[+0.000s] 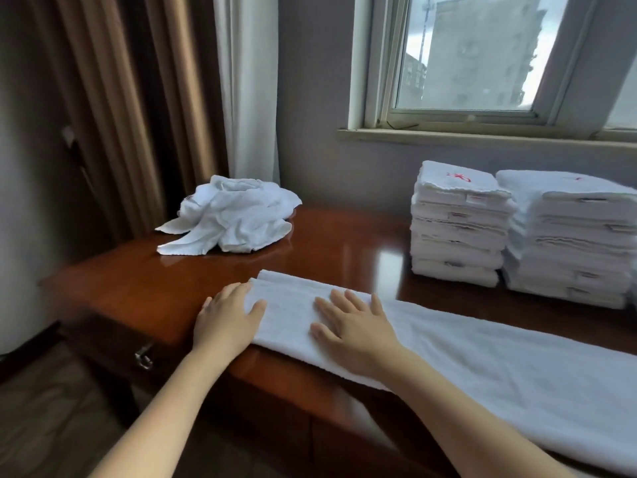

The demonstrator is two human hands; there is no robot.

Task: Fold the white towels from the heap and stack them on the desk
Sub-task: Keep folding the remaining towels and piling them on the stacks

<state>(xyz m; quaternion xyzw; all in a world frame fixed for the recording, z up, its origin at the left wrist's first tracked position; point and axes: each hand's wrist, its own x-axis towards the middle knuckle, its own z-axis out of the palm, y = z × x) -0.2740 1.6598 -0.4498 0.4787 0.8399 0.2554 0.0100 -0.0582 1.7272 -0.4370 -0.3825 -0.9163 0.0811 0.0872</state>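
A long white towel [482,367], folded lengthwise into a strip, lies along the front of the wooden desk [337,243]. My left hand [227,315] lies flat on the strip's left end, fingers straight. My right hand [351,322] presses flat on the towel just to the right of it. A heap of crumpled white towels [231,215] sits at the desk's far left. Two stacks of folded white towels [458,225] [572,239] stand at the far right under the window.
Brown and white curtains [155,98] hang behind the heap. A window [482,56] with a sill is above the stacks. The desk has a drawer with a metal handle [143,357] at its front left. Bare desk surface lies between heap and stacks.
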